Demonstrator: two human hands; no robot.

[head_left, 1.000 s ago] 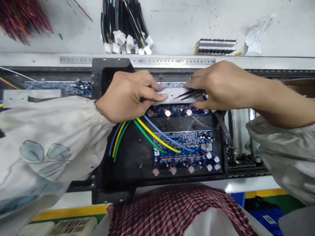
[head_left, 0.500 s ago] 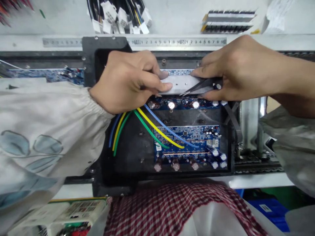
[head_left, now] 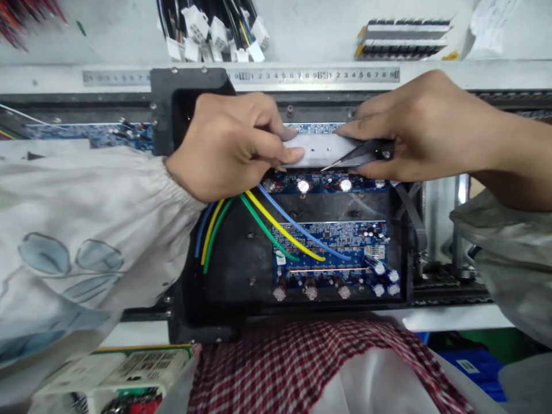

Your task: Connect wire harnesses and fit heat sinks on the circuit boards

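A silver metal bar [head_left: 317,152] with small holes lies across a blue circuit board [head_left: 314,127], hiding its middle. At the bar's left end my left hand [head_left: 230,146] is closed, thumb and fingers gripping its edges. My right hand [head_left: 416,129] holds black tweezers [head_left: 360,150] with bright tips pointing left over the bar, while its fingertips press the bar's right end. Below is a second blue circuit board [head_left: 321,233] with capacitors, and a green wire [head_left: 266,229], a yellow wire [head_left: 282,231] and a blue wire [head_left: 304,230] run onto it from under my left hand.
Both boards sit in a black fixture [head_left: 230,293] on a rail. Behind it run a metal ruler [head_left: 280,75], white connectors on black cables [head_left: 218,34] and a stack of black-and-silver strips [head_left: 403,39]. A white basket [head_left: 142,368] stands at the lower left.
The whole view has shifted slightly, so everything sits a little further right. Both hands keep their hold on the bar, and the tweezers stay in my right hand.
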